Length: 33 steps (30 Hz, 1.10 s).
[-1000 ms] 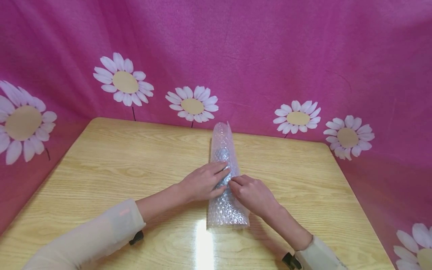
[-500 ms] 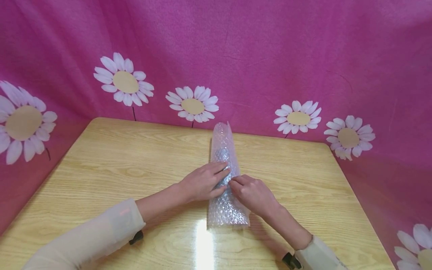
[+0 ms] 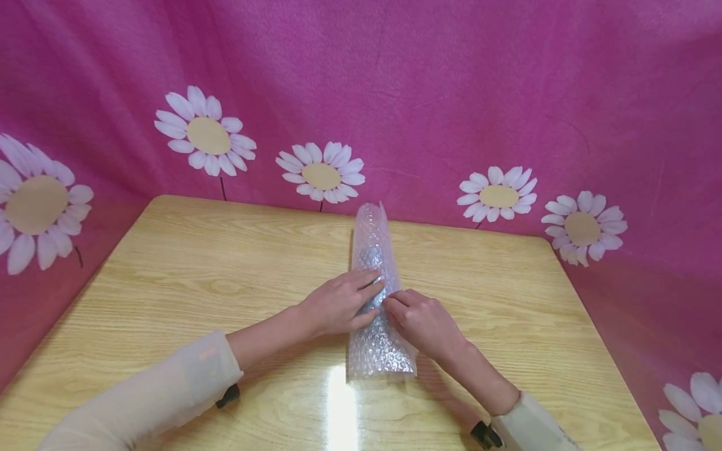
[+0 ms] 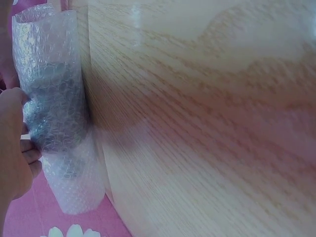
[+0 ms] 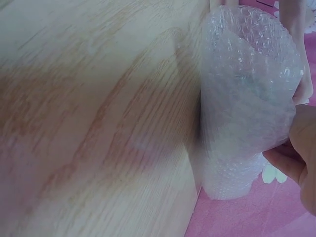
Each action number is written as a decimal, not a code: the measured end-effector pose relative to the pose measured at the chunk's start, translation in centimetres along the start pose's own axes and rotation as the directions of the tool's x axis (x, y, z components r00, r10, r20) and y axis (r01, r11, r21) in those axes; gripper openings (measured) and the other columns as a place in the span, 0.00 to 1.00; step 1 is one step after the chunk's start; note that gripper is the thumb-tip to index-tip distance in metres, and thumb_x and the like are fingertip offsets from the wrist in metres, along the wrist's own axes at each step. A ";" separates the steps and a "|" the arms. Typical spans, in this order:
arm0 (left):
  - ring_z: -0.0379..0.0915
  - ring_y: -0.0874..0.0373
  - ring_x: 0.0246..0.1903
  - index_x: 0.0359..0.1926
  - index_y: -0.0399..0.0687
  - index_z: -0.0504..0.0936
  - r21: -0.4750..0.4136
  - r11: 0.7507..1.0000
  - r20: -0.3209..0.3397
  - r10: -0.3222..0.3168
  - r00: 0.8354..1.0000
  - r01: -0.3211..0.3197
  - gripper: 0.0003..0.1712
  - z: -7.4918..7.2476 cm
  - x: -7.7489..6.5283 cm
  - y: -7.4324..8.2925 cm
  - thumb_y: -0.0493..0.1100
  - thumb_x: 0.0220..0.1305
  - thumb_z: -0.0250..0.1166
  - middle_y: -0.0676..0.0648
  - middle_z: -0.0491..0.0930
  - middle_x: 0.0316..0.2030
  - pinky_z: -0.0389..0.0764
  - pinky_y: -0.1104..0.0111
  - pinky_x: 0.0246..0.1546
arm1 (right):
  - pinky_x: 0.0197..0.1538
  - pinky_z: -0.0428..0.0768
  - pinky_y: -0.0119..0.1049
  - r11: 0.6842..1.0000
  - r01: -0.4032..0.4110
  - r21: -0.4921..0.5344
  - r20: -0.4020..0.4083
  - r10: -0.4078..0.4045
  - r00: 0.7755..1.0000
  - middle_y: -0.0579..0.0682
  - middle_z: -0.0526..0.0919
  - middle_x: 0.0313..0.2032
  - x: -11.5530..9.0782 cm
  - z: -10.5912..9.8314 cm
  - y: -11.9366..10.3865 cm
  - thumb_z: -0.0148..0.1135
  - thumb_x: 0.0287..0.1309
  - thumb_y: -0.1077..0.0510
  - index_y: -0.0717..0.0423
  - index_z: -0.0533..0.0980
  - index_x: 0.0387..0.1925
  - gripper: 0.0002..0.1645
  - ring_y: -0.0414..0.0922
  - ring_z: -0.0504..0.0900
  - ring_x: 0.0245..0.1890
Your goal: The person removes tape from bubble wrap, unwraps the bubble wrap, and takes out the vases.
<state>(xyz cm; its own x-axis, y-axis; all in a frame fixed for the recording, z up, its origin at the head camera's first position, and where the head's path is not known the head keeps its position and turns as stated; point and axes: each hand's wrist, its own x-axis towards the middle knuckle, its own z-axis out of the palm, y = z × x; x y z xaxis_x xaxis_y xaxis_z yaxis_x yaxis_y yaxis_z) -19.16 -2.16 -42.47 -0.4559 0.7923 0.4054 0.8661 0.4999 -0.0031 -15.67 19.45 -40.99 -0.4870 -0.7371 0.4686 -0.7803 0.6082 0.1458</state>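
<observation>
A long roll of clear bubble wrap point(image 3: 380, 354) lies on the table, pointing away from me. Through its layers a dark bluish, roughly cylindrical object point(image 4: 57, 108) shows in the left wrist view; its kind cannot be made out. My left hand point(image 3: 341, 305) rests across the top of the roll with its fingers spread and nearly straight. Just to its right, my right hand point(image 3: 424, 324) pinches the loose edge of the wrap between thumb and fingers. The right wrist view shows that thumb under the wrap's edge, with the bubble wrap point(image 5: 242, 108) forming an open-ended tube.
The wooden table point(image 3: 242, 250) has a glossy top, with a bright light reflection near its front. A pink cloth point(image 3: 417, 94) printed with white daisies hangs behind it and at both sides. The roll's far end reaches close to the table's back edge.
Almost nothing differs. Both hands keep their places on the bubble wrap, with only a very slight shift of the whole view.
</observation>
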 end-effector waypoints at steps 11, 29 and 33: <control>0.70 0.46 0.63 0.62 0.34 0.77 -0.003 1.000 -0.007 0.000 1.000 0.000 0.30 0.0 0.1 0.0 0.52 0.68 0.62 0.35 0.75 0.61 0.69 0.59 0.65 | 0.34 0.85 0.36 0.999 -0.043 0.023 -0.015 0.044 0.999 0.52 0.85 0.33 0.0 0.3 -0.2 0.76 0.48 0.66 0.60 0.83 0.36 0.12 0.46 0.85 0.34; 0.71 0.46 0.62 0.61 0.35 0.78 -0.015 1.000 -0.023 0.009 1.000 -0.010 0.30 0.0 -0.1 -0.1 0.50 0.66 0.64 0.35 0.76 0.60 0.70 0.58 0.64 | 0.33 0.85 0.38 1.000 -0.028 0.005 0.017 0.028 0.999 0.52 0.83 0.33 0.4 -0.2 -0.2 0.74 0.51 0.64 0.61 0.83 0.36 0.10 0.47 0.84 0.33; 0.71 0.45 0.62 0.61 0.34 0.78 -0.018 1.000 -0.019 0.012 1.000 -0.012 0.30 -0.1 -0.1 -0.1 0.50 0.66 0.64 0.35 0.76 0.61 0.70 0.58 0.64 | 0.32 0.85 0.38 1.000 -0.006 -0.013 0.043 0.006 0.999 0.52 0.83 0.34 0.4 -0.4 -0.3 0.75 0.50 0.65 0.60 0.83 0.37 0.11 0.47 0.84 0.34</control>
<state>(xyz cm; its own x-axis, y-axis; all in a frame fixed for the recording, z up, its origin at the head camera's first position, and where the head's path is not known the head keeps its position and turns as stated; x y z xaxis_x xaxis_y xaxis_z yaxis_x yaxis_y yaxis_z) -19.20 -2.32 -42.44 -0.4415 0.7917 0.4222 0.8753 0.4835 0.0086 -15.50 19.06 -40.48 -0.5081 -0.7453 0.4318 -0.7724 0.6160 0.1544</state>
